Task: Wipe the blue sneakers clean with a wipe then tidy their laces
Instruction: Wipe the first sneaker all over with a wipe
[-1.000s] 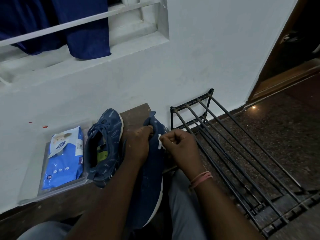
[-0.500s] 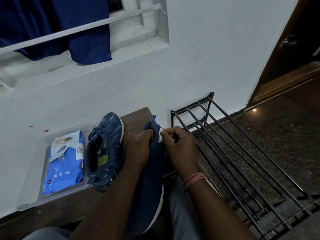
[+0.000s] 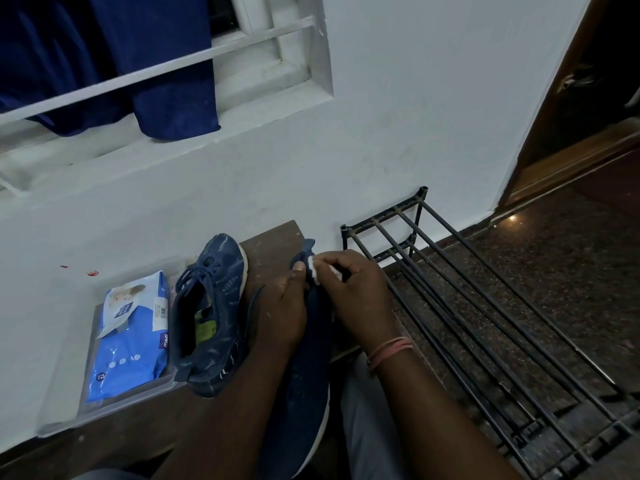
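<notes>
Two blue sneakers are in view. One sneaker lies on the brown bench, its opening and laces facing up. The other sneaker is tipped on its side with its heel pointing away from me. My left hand grips this sneaker near the heel. My right hand pinches a small white wipe against the heel end. Most of the wipe is hidden under my fingers.
A blue pack of wipes lies in a clear plastic tray left of the sneakers. A black metal shoe rack stands on the dark floor to the right. The white wall is just behind the bench.
My right hand with the wipe has slid up and leftward along the held sneaker to its heel tip. My left hand keeps its grip. The view has tilted down a little.
</notes>
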